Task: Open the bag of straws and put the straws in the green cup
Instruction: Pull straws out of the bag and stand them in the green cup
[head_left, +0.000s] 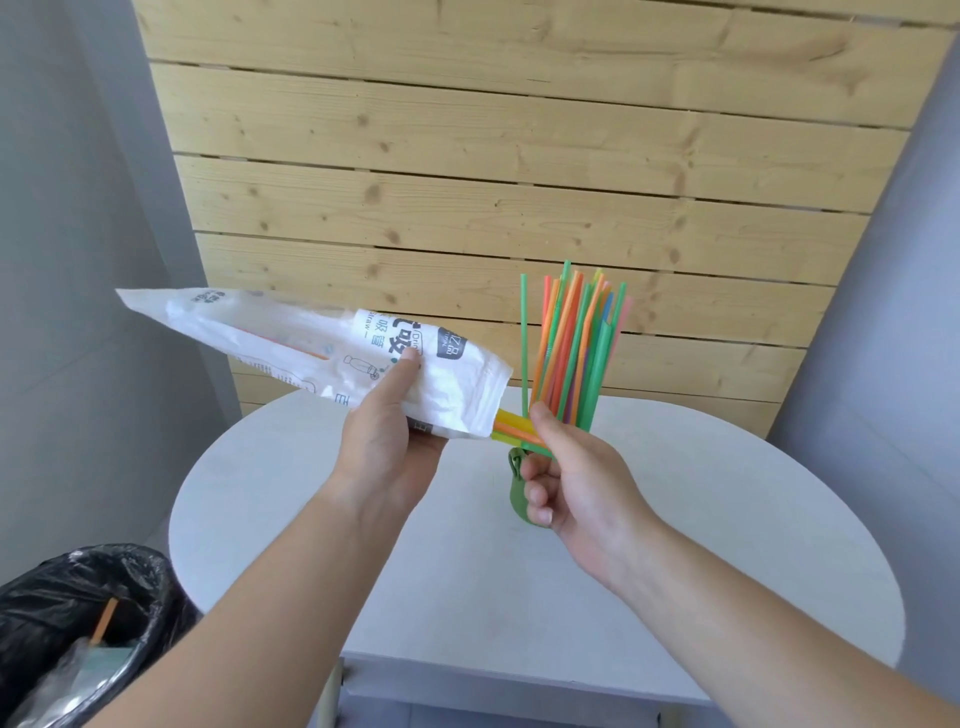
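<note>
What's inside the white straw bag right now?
Yellow, orange and green straws poke out of the bag, pinched by the right hand. Its opaque plastic hides how many remain.

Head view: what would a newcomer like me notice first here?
First the fan of bright straws standing in the green cup near the middle of the round white table. Next, the white bag held slanted by the left hand, while the right hand pinches yellow and orange straws at its open mouth.
</note>
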